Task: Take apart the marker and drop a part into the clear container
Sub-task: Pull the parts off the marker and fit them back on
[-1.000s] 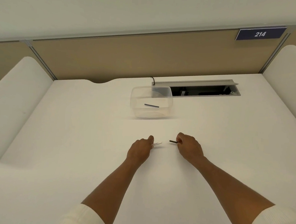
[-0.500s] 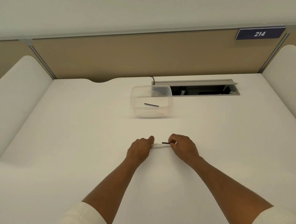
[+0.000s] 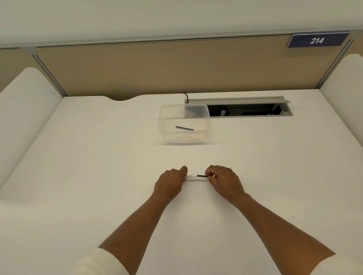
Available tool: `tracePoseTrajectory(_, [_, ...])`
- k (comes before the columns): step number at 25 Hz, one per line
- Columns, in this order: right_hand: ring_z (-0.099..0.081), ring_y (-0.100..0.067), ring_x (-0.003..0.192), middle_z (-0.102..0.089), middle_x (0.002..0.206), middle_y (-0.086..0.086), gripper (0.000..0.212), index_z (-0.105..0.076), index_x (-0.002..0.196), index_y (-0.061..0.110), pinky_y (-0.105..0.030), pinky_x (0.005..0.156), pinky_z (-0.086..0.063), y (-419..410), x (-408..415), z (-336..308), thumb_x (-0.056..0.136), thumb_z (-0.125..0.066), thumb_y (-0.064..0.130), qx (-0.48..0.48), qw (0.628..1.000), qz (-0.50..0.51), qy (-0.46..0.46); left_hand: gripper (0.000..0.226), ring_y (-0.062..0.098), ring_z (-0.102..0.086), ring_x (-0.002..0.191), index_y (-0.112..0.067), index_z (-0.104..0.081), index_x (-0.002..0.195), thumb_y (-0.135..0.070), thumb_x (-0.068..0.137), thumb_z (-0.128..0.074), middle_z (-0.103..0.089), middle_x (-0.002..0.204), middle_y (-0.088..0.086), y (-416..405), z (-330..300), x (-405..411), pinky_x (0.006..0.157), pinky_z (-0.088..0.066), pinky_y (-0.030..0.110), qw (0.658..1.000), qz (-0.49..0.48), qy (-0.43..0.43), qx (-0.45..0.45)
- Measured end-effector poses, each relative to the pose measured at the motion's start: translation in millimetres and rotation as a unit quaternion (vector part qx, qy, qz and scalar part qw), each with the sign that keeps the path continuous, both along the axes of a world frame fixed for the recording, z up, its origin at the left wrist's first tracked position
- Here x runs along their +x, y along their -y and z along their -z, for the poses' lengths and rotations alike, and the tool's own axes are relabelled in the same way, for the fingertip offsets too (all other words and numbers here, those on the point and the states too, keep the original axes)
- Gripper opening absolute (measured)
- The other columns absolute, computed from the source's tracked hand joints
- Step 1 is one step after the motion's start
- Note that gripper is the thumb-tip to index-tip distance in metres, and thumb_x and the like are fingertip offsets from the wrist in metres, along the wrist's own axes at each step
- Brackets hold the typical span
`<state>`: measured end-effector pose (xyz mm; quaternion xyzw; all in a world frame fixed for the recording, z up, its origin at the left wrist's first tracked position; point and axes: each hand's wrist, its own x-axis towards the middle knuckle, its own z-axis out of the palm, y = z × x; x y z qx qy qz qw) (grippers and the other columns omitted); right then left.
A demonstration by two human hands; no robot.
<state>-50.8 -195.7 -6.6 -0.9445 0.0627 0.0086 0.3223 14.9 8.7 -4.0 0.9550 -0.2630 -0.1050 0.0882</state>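
The marker (image 3: 196, 176) lies level between the 2 hands, low over the tabletop (image 3: 89, 174), its white barrel toward the left and a thin dark piece (image 3: 202, 176) toward the right. The left hand (image 3: 171, 182) is clenched around the white end, thumb on top. The right hand (image 3: 223, 181) pinches the far end of the dark piece between thumb and fingertips. Where white meets dark, the 2 pieces look lined up and touching, but the pictures are too small to tell whether the dark piece is seated in the barrel or only butted against it.

Farther out, well apart from the hands and straight ahead, the clear container (image 3: 184, 122) stands on the tabletop just in front of a grey cable hatch (image 3: 250, 106). 1 short dark stick (image 3: 184, 128) lies flat on its floor; it looks much like the piece in the right hand.

As a judgement, 1 part seems to be in the container already, so the task may be partly met. What is left, if the marker counts as joined here, is to pull the 2 pieces apart along their shared line, carry 1 forward over the rim and let it go. A desk divider with a plate reading 214 (image 3: 317, 40) closes the scene behind.
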Motion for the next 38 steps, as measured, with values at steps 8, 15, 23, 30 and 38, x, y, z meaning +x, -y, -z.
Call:
tracePoseTrajectory(8, [-0.055, -0.016, 0.084, -0.066, 0.088, 0.009, 0.012, -0.066, 0.092, 0.025, -0.032, 0.072, -0.045, 0.7, 2.2, -1.1, 0.089, -0.057, 0.016, 0.002, 1.0, -0.007, 0.006, 0.004, 0.032, -0.05, 0.066, -0.018, -0.044, 0.1, -0.019, 0.098, -0.042, -0.056, 0.075, 0.008, -1.7, -0.9, -1.7, 0.055, -0.036, 0.035, 1.0, 0.017, 0.011, 0.0])
tracePoseTrajectory(15, [-0.053, -0.015, 0.087, -0.066, 0.088, 0.009, 0.014, -0.066, 0.093, 0.026, -0.032, 0.075, -0.044, -1.2, 8.3, -0.3, 0.094, -0.055, 0.018, 0.015, 1.0, 0.004, -0.004, 0.008, 0.032, -0.051, 0.066, -0.023, -0.046, 0.098, -0.016, 0.095, -0.043, -0.06, 0.077, 0.007, -3.1, 1.2, -2.7, 0.056, -0.038, 0.035, 1.0, 0.011, -0.003, -0.005])
tracePoseTrajectory(23, [-0.057, -0.009, 0.073, -0.063, 0.073, 0.016, 0.011, -0.067, 0.086, 0.028, -0.029, 0.066, -0.045, -2.2, 6.0, 3.4, 0.091, -0.058, 0.023, 0.064, 0.996, 0.055, -0.017, 0.004, 0.032, -0.049, 0.064, -0.021, -0.046, 0.099, -0.019, 0.097, -0.043, -0.058, 0.075, 0.006, -1.5, 1.3, -3.9, 0.054, -0.033, 0.034, 1.0, 0.011, 0.007, -0.011])
tracePoseTrajectory(30, [-0.063, -0.005, 0.075, -0.072, 0.082, 0.007, 0.007, -0.071, 0.089, 0.02, -0.022, 0.07, -0.048, -6.3, 1.3, 8.8, 0.086, -0.068, 0.014, 0.149, 0.988, 0.027, -0.016, 0.005, 0.034, -0.053, 0.065, -0.02, -0.044, 0.103, -0.021, 0.098, -0.043, -0.065, 0.083, 0.007, 7.1, -3.5, -8.9, 0.06, -0.045, 0.039, 0.999, 0.025, 0.023, -0.011])
tracePoseTrajectory(38, [-0.065, -0.011, 0.08, -0.073, 0.083, 0.008, 0.013, -0.069, 0.087, 0.025, -0.03, 0.074, -0.052, -2.9, -4.1, 9.2, 0.084, -0.069, 0.012, 0.137, 0.99, 0.023, -0.016, 0.009, 0.028, -0.056, 0.073, -0.024, -0.05, 0.102, -0.021, 0.096, -0.044, -0.064, 0.084, 0.001, 4.6, -3.9, -13.5, 0.06, -0.041, 0.034, 0.999, 0.035, 0.023, -0.027])
